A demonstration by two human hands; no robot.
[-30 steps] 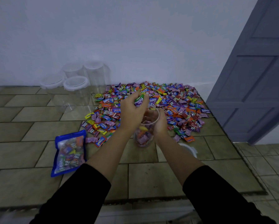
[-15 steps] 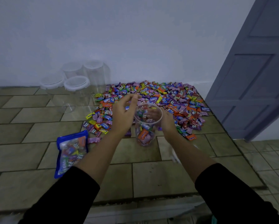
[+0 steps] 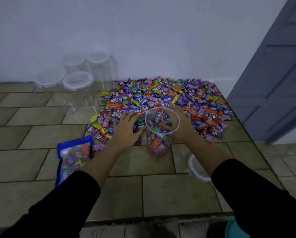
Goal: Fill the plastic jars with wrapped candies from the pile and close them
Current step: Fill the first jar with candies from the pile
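– Plastic, clear, no top on it: the open jar (image 3: 161, 134) stands on the tabletop (image 3: 161, 194) at the near edge of the candy pile (image 3: 161, 97). I'd judge it under half full.

– Where are your hands?

– My left hand (image 3: 126, 131) lies just left of the jar, fingers spread flat on the pile's near edge. That grip is wide and holds nothing. My right hand (image 3: 182, 124) is against the jar's right wall. Part of it shows through the plastic, and I can't tell whether that grip wraps the jar or only leans on it.

– So, the next scoop?

– I'd rake the left fingers together under a loose handful, not a heaped one; those wrappers look slick and likely to slide. Then lift it over the mouth, let go low, and brace the jar with the right hand so it doesn't tip or skate on the tiles.

– And closing?

– The lid (image 3: 198, 169) lies near-right of the jar, half hidden by my right forearm (image 3: 205, 152). I'd stop filling short of the rim so it seats. The lidded empty jars (image 3: 78, 83) stand far-left of the jar.
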